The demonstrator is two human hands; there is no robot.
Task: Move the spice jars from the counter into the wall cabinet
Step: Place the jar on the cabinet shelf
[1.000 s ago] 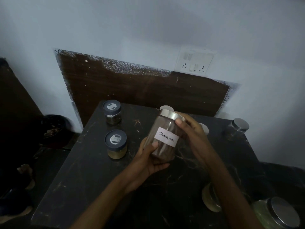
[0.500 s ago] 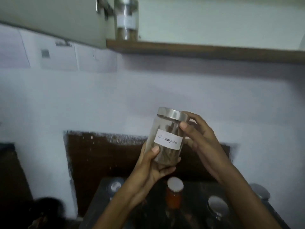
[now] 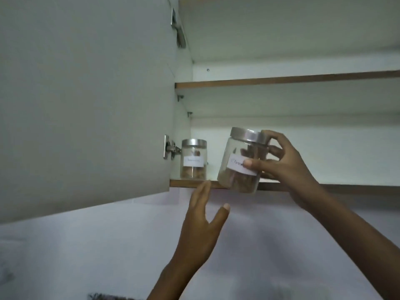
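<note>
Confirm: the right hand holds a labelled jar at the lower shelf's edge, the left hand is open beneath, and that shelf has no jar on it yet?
Not quite: the head view shows a second jar standing at the left end of the lower shelf. The right hand does hold the labelled jar at the edge, and the left hand is open beneath.

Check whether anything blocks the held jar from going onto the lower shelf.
Nothing visible does. The door is open, and the other jar stands at the left end of the lower shelf, apart from the held jar in the right hand.
</note>
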